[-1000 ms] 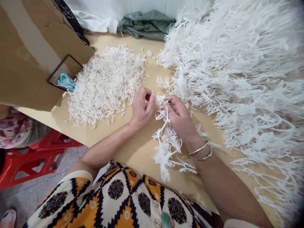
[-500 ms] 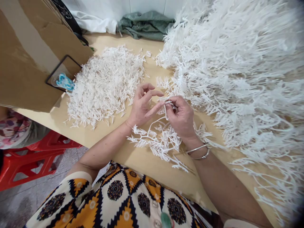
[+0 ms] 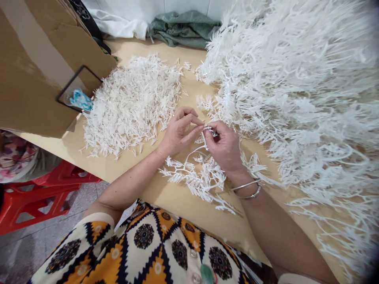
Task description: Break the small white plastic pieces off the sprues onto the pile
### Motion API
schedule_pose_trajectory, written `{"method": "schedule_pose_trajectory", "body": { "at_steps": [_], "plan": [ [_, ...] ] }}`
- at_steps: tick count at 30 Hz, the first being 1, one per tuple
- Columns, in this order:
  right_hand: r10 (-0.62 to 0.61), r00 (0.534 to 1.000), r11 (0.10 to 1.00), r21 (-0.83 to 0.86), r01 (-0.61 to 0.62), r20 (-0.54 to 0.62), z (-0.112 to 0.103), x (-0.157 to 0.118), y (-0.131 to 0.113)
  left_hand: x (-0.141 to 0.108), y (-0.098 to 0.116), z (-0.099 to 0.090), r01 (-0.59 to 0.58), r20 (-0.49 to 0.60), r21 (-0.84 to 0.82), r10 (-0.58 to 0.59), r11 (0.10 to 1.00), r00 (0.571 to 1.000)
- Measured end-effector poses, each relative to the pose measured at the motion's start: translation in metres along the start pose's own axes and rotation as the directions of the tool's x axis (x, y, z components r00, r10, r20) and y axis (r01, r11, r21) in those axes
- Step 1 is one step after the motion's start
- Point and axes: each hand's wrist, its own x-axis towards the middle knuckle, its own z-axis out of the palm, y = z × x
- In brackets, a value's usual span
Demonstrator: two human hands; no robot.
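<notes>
Near the middle of the table, my right hand (image 3: 224, 146) is closed on a white plastic branch (image 3: 194, 152), its thumb and forefinger pinched near a tip. Thumb and forefinger of my left hand (image 3: 184, 130) meet at that same tip, just left of the right fingertips. The rest of the branch hangs down and lies on the table below the hands, among more white sprigs (image 3: 207, 179). A heap of short white pieces (image 3: 133, 102) lies to the left. On the right rises a large pile of long white branches (image 3: 296, 86).
A cardboard box (image 3: 38, 71) stands at the left, with a black wire frame and a small clear cup (image 3: 79, 99) beside it. Green cloth (image 3: 183, 28) and white cloth (image 3: 118, 25) lie along the wall. Red stools (image 3: 38, 197) and part of a person's patterned clothing (image 3: 16, 157) show at lower left.
My left thumb and forefinger have closed together at the branch tip, where they were apart before. My right hand keeps its pinch and has barely moved.
</notes>
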Motion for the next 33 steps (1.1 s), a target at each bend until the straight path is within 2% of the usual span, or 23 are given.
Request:
{"method": "schedule_pose_trajectory", "body": {
  "at_steps": [4,7,10,11,12,14,15,17,19,21,23,25,26,28,30,33],
  "plan": [
    [-0.054,0.997,0.998,-0.013,0.054,0.054,0.0,0.002,-0.002,-0.002,0.001,0.007,0.032,-0.09,-0.051,-0.037,0.998,0.995],
    [-0.069,0.995,0.997,-0.022,0.071,0.076,0.001,0.004,-0.005,-0.004,0.003,0.018,0.037,-0.17,0.016,-0.034,0.999,0.985],
    [-0.084,0.994,0.996,-0.027,0.086,0.066,0.002,0.002,-0.006,-0.002,-0.008,0.018,0.084,-0.254,0.059,-0.066,0.995,0.965],
    [-0.092,0.994,0.995,-0.033,0.094,0.063,0.002,0.001,-0.006,-0.001,-0.016,0.013,0.114,-0.303,0.063,-0.09,0.992,0.949],
    [-0.098,0.993,0.994,-0.04,0.101,0.064,0.002,0.0,-0.005,0.001,-0.025,0.007,0.142,-0.405,0.064,-0.105,0.988,0.908],
    [-0.097,0.992,0.994,-0.05,0.101,0.075,0.002,-0.001,-0.004,0.004,-0.043,-0.007,0.201,-0.599,0.062,-0.125,0.978,0.791],
    [-0.09,0.993,0.994,-0.052,0.095,0.08,0.002,-0.001,-0.003,0.006,-0.049,-0.013,0.221,-0.636,0.058,-0.134,0.974,0.76],
    [-0.07,0.995,0.996,-0.055,0.074,0.076,0.002,-0.001,-0.002,0.006,-0.052,-0.019,0.231,-0.653,0.038,-0.15,0.972,0.742],
    [-0.047,0.997,0.997,-0.061,0.051,0.056,0.002,-0.001,-0.001,0.005,-0.043,-0.017,0.239,-0.613,0.06,-0.153,0.969,0.775],
    [-0.033,0.999,0.998,-0.056,0.035,0.035,0.003,0.0,0.0,0.003,-0.028,-0.011,0.222,-0.521,0.134,-0.122,0.966,0.845],
    [-0.04,0.999,0.998,-0.042,0.04,0.019,0.003,-0.001,-0.001,0.002,-0.013,-0.005,0.138,-0.341,0.185,-0.068,0.973,0.938],
    [-0.046,0.999,0.998,-0.043,0.047,0.01,0.004,-0.001,-0.001,0.002,-0.004,-0.001,0.023,-0.134,0.185,0.002,0.982,0.991],
    [-0.044,0.999,0.998,-0.052,0.044,0.007,0.004,-0.001,-0.001,0.002,-0.001,0.001,-0.025,-0.053,0.172,0.035,0.985,0.998],
    [-0.035,0.999,0.996,-0.077,0.036,0.009,0.004,-0.001,-0.001,0.002,-0.001,0.002,-0.073,0.039,0.145,0.068,0.987,0.997],
    [-0.039,0.999,0.995,-0.097,0.039,0.008,0.005,-0.002,0.0,0.002,-0.004,0.002,-0.054,0.079,0.124,0.045,0.991,0.996],
    [-0.056,0.998,0.992,-0.117,0.056,0.003,0.006,-0.002,0.002,0.002,-0.009,-0.002,0.036,0.142,0.075,-0.046,0.997,0.989]
  ]
}}
